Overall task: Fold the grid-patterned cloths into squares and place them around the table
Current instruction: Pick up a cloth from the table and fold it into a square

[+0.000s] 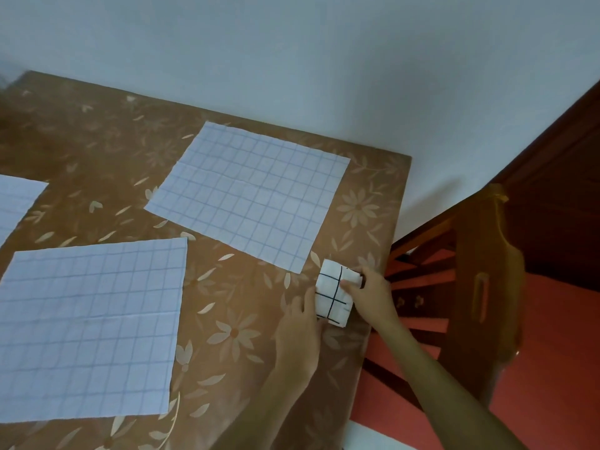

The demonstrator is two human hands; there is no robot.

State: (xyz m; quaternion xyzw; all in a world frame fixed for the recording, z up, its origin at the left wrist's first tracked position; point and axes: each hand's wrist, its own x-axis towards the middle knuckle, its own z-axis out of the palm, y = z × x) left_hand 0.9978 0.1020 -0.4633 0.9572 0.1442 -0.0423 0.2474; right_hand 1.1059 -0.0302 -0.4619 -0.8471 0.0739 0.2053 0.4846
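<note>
Cloths in a grid pattern lie on the table [233,332]: one folded cloth [332,295] sits as a small square near the right edge, and three more are spread flat and unfolded, a far cloth [250,196] just beyond the folded one, a near cloth [91,329] at the left front, and a left cloth [16,199] cut off by the frame. The left hand [300,329] lies with straight fingers touching the near-left side of the folded cloth, likely to pin the layers so they do not spring open. The right hand [365,292] pinches the far-right corner between curled fingers and thumb, seemingly squaring it or nudging it into its spot. Placing it by the table edge fits a setting position, and keeps it off the flat cloths that are yet to be folded. Its far corner stops just short of the far cloth, apart from it as far as can be seen. To the right the table ends close by, with a wooden chair [480,287] and red floor [552,352] beyond, so a push rightward could slide the square off. Bare tabletop lies between the folded cloth and the near cloth, giving room to draw the hands back.
</note>
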